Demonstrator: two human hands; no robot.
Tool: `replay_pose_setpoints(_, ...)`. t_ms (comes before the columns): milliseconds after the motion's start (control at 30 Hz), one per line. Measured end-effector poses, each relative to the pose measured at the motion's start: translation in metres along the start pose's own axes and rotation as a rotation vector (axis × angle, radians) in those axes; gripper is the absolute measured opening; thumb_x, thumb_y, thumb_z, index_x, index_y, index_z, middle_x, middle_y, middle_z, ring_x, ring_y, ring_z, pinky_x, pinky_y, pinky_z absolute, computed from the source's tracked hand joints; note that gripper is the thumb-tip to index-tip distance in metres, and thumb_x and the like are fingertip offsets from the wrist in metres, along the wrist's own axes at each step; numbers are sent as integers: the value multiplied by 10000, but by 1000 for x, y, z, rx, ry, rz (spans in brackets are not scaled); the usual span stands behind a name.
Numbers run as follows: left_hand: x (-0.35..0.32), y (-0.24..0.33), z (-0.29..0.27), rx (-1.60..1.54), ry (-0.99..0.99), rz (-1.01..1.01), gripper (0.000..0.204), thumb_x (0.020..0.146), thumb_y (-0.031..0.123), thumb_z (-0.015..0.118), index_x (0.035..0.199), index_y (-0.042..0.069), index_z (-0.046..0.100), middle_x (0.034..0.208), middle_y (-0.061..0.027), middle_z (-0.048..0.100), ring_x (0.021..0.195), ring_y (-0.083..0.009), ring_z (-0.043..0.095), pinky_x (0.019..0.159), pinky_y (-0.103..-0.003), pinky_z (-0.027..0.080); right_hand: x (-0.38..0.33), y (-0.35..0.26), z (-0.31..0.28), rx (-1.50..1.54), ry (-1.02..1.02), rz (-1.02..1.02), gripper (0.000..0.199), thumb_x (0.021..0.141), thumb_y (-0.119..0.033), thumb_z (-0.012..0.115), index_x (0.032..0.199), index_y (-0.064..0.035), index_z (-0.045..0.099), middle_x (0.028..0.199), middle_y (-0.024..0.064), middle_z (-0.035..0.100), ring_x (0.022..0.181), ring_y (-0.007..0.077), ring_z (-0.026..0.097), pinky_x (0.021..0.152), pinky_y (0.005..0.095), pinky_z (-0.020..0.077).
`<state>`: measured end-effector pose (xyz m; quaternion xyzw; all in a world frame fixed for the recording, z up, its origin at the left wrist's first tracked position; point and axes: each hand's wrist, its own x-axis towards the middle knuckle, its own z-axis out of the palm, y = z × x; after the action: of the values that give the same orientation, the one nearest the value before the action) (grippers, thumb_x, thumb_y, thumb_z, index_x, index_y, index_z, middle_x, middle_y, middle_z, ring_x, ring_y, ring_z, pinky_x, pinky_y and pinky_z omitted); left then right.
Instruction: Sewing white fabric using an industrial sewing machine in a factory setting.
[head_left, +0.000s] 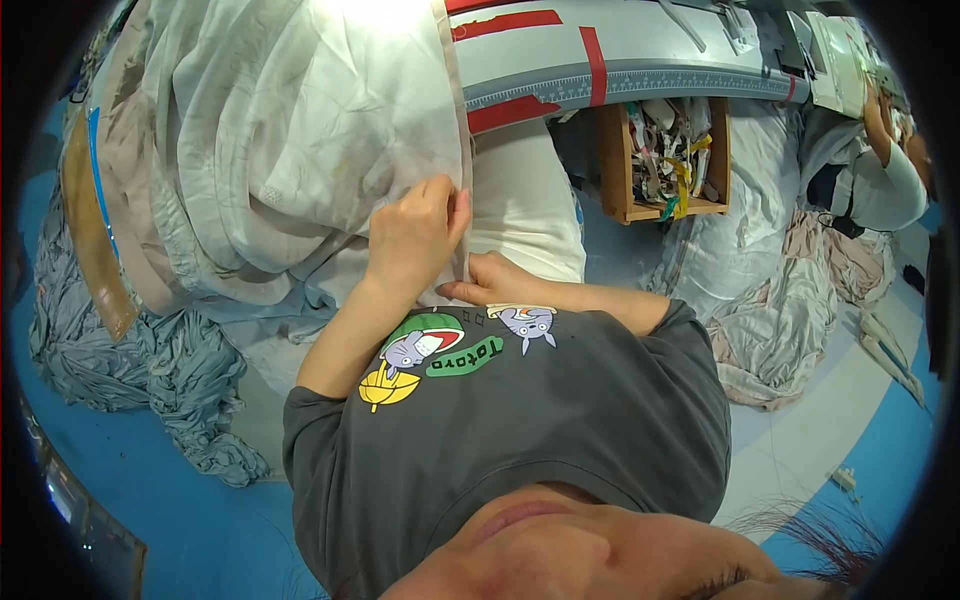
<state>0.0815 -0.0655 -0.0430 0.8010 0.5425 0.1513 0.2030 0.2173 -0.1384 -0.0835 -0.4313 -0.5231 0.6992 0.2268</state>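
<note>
A large pale white cloth [320, 120] lies in heaped folds across the table on the left and middle. Its straight hemmed edge runs down toward my chest. My left hand [420, 228] is closed on this edge, thumb and fingers pinched together. Lower down, close to my shirt, my right hand [487, 280] grips the same edge; its fingers are partly hidden by the cloth. Just right of the edge, a smooth white padded bundle [525, 195] sits beyond my right forearm.
A ruler-marked grey table edge [680, 80] with red tape crosses the far side. Beneath it hangs a wooden drawer [615, 165] full of scraps. Grey-green fabric [185, 390] lies at left; more pale fabric [760, 330] lies at right. Another person's arm [877, 125] shows far right.
</note>
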Motion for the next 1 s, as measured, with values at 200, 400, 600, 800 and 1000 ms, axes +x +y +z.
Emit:
replay_pose_setpoints(200,-5,-7,-1,-29,24,-18,83,814,111,641,807,71,569,687,-86,611,591,-276,618,514,-372,484,14,-7,-26,-392,-396,272,308,902,-297,603,975,1,631,743,103,644,717,173,629,619,323,483)
replay_pose_setpoints(400,-17,-18,-5,-503,41,-29,74,828,46,615,879,43,561,722,-80,593,621,-188,624,542,-315,494,58,-5,-56,213,348,74,174,875,-121,589,987,2,641,848,38,650,831,102,591,687,290,492)
replay_pose_setpoints(600,-13,-6,-47,-1599,461,-774,41,908,45,554,940,20,554,789,-1,604,646,-52,555,529,-232,430,15,12,-42,142,-67,433,316,942,-302,576,1008,-3,651,768,7,614,650,114,575,601,303,497)
replay_pose_setpoints(800,-12,3,-39,-254,-66,314,123,856,133,624,794,76,534,701,-90,581,551,-242,598,484,-330,471,4,-15,-39,-187,-153,140,375,952,-349,523,1005,6,630,782,163,649,629,277,604,617,384,471)
replay_pose_setpoints(1000,-12,12,2,-123,-186,152,149,826,179,634,753,69,567,636,-98,620,566,-272,632,494,-363,501,3,10,-39,-424,-72,-77,140,795,-114,574,882,-32,647,841,172,650,800,347,627,679,430,491)
